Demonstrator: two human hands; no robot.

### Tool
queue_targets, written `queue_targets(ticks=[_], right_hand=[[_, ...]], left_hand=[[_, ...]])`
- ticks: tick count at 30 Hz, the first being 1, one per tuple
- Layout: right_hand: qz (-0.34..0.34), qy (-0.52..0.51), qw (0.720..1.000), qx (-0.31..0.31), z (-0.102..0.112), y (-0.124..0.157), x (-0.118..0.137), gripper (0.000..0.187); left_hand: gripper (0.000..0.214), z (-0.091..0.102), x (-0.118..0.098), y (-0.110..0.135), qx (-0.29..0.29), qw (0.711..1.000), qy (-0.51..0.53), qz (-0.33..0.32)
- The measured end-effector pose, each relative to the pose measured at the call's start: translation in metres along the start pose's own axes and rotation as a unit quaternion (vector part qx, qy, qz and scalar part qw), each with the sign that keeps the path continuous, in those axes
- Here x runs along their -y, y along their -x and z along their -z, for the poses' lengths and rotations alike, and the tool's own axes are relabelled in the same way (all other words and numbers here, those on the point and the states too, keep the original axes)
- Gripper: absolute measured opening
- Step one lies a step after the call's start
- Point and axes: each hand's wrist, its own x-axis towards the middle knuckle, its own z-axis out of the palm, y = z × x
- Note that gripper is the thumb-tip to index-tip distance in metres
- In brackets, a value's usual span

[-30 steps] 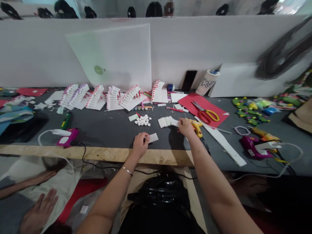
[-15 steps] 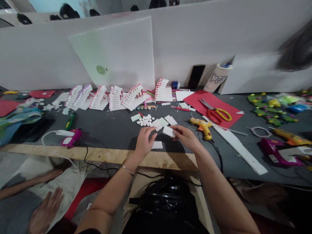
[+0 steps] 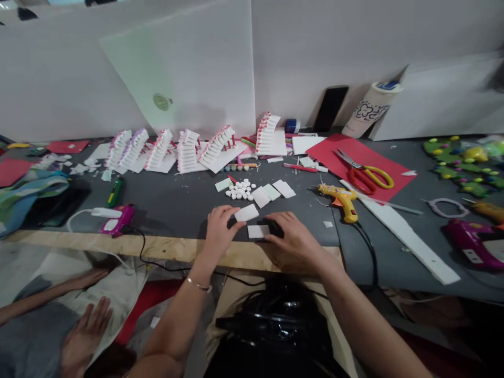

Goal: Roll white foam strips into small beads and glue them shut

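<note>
My left hand [image 3: 221, 231] pinches a small white rectangular foam-board piece [image 3: 247, 212] by its left end, tilted just above the dark table. My right hand [image 3: 293, 233] has thumb and fingers apart, with the thumb tip at the right end of a second white piece [image 3: 256, 231] lying near the table's front edge. Beyond my hands are a pile of small white pebble-like bits [image 3: 241, 190] and several flat white and pale green pieces [image 3: 271, 192]. A pale green piece [image 3: 223, 185] lies left of the pile.
Small white stair-like models [image 3: 214, 149] with red and purple tips line the back. A yellow glue gun [image 3: 339, 199], scissors [image 3: 364, 176] on red sheet [image 3: 331, 149] and a long white strip [image 3: 405, 236] lie to the right. A neighbour's hand [image 3: 88, 331] is at lower left.
The white piece has passed from my right hand to my left. My right hand has lowered to the piece near the edge with its fingers parted. The camera view has tilted down.
</note>
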Motion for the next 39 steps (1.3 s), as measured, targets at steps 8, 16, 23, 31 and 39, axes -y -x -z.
queue_targets(ticks=[8, 16, 23, 31, 39], right_hand=[[0.01, 0.106, 0.994, 0.027, 0.027, 0.025, -0.018, 0.025], [-0.375, 0.234, 0.882, -0.163, 0.092, 0.034, -0.099, 0.042], [-0.407, 0.059, 0.901, -0.14, 0.096, 0.025, -0.113, 0.03], [-0.335, -0.289, 0.864, -0.239, 0.105, 0.034, -0.087, 0.039], [-0.313, -0.378, 0.835, -0.25, 0.112, 0.018, -0.071, 0.033]], left_hand=[[0.031, -0.005, 0.001, 0.004, -0.005, 0.993, 0.113, 0.023], [0.034, -0.038, -0.031, -0.05, 0.037, 0.909, 0.405, 0.086], [0.043, -0.058, -0.042, -0.086, 0.046, 0.846, 0.514, 0.133], [0.046, -0.065, -0.032, -0.088, 0.03, 0.832, 0.538, 0.133], [0.043, -0.068, -0.033, -0.08, 0.05, 0.857, 0.503, 0.1]])
